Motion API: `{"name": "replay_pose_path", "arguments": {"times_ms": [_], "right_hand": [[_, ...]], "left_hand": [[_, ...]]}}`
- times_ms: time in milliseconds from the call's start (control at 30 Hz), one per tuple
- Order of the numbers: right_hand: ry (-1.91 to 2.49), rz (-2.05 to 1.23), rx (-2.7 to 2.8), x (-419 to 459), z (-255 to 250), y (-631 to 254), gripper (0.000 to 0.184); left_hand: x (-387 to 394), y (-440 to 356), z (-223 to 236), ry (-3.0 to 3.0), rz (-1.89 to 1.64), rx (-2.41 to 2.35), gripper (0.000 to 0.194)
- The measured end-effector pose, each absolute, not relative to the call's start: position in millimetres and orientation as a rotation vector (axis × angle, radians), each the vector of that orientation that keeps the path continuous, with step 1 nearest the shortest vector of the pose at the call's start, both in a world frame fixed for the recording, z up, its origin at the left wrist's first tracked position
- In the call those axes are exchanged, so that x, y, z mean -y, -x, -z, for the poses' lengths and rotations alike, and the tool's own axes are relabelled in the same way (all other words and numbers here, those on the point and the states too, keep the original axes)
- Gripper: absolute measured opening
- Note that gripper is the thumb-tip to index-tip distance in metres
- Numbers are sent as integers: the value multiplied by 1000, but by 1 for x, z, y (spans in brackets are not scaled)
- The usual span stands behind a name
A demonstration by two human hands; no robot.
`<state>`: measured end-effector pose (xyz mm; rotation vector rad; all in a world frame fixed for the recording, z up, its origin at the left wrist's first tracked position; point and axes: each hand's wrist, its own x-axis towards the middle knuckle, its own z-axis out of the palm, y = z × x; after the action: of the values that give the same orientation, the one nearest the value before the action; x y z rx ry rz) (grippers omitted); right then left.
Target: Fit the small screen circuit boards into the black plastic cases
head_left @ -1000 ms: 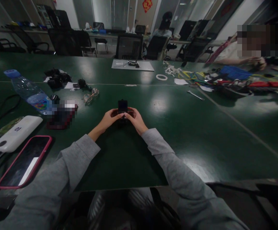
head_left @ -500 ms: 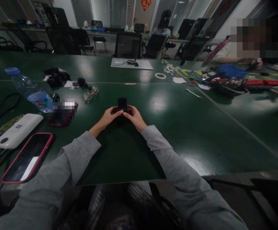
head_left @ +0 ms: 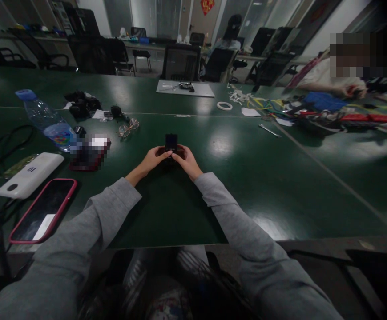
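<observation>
A small black device with a square dark screen stands upright near the middle of the green table. My left hand wraps its left side, the thumb bent in across the front. From the right, my right hand closes round the other side. Both thumbs meet at the lower edge of the screen. The other fingers are partly hidden behind the device, and its lower part is dark and hard to make out.
Left of me lie a red-framed phone, a white power bank, another phone, a tilted water bottle and eyeglasses. A wrench and white ring lie right. Beyond, a person sits by tangled cables.
My thumbs have shifted up against the device's lower screen edge, and my hands still hold it in about the same spot. The whole view has shifted slightly.
</observation>
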<state>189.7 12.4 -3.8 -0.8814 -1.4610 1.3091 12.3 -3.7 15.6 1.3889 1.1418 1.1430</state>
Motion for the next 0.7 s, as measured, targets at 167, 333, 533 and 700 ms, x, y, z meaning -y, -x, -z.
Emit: {"name": "replay_pose_path", "arguments": {"times_ms": [167, 333, 533, 700], "right_hand": [[883, -1311, 1476, -15, 8, -190, 63], [878, -1297, 1446, -12, 4, -187, 64], [941, -1079, 1498, -6, -1, -185, 63], [1092, -549, 1611, -4, -6, -192, 66]], "left_hand": [[3, -11, -15, -1393, -1134, -1160, 56], [3, -12, -15, -1373, -1141, -1124, 55], [2, -15, -10, -1381, -1238, -1118, 59], [2, -16, -7, -1412, -1213, -1132, 58]]}}
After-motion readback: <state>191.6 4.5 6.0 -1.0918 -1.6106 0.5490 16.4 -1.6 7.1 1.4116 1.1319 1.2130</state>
